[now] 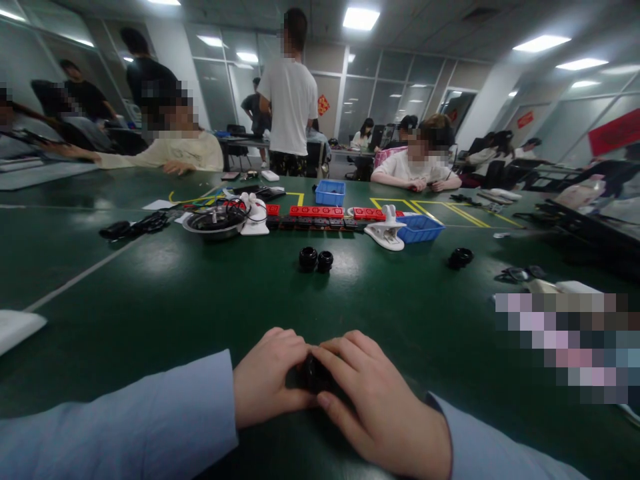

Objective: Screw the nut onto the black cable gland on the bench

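Near the front of the green table (pixel 240 300), my left hand (pixel 270 377) and my right hand (pixel 373 393) meet around a small glossy black part (pixel 314 375). Fingers of both hands are closed about it from either side, and they cover most of its shape. Farther forward stand two round black ribbed parts (pixel 316 260), side by side and shiny. Another black round part (pixel 460 257) lies off to the right.
Across the middle are a metal bowl (pixel 213 230) with dark items, white clips (pixel 387 230), red socket strips (pixel 317 211) and blue bins (pixel 421 229). Black cables (pixel 135 227) lie left. A white object (pixel 20 328) is at the left edge. People sit opposite.
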### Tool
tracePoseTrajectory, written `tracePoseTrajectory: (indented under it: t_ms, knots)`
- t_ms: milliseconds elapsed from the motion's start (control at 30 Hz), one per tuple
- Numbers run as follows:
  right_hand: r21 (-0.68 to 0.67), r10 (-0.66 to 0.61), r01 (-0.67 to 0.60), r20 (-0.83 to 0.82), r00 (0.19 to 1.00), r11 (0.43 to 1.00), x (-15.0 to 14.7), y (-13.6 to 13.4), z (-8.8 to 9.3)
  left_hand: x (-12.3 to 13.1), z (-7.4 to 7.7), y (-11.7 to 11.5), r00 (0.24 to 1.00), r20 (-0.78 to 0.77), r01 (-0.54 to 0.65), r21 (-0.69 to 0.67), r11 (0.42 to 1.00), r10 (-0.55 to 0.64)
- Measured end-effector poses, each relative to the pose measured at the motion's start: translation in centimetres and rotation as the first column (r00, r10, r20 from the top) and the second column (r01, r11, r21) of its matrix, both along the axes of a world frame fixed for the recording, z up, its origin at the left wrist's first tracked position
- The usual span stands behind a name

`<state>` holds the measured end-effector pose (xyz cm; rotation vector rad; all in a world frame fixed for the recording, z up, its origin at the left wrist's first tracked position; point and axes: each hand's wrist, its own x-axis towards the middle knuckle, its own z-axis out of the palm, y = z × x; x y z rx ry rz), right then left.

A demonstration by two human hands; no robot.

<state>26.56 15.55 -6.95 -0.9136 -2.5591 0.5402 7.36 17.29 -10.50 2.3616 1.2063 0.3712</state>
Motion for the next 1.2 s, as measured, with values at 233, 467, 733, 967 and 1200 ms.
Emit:
tracePoseTrajectory:
  t_ms: [233,467,733,967,1200]
  knots:
    - [0.026,0.121,-0.124,0.096,0.988,0.992,-0.3,-0.2,0.2,0.1,0.1,0.0,1.0,-0.01,0.0,-0.002,1.0,0.0]
    - [0.114,0.261,-0.274,0.12,0.958,0.955,-0.1,-0.6,0.0,0.0,0.0,0.0,1.0,-0.005,0.01,-0.013,1.0,-0.01]
    - [0.159,-0.059,0.043,0.102,0.993,0.986,1.6,2.6,-1.1,-0.2,0.3,0.1,1.0,-0.016,0.003,-0.054,0.999,-0.004]
    - [0.128,-0.276,0.262,0.114,0.954,0.957,2.3,5.4,-2.4,-0.2,0.4,0.0,1.0,-0.018,-0.008,-0.057,0.998,0.007]
    - [0.103,-0.243,0.239,0.023,0.97,0.965,2.1,5.1,-2.5,-0.2,0.3,0.0,1.0,-0.023,0.004,-0.035,0.999,-0.005]
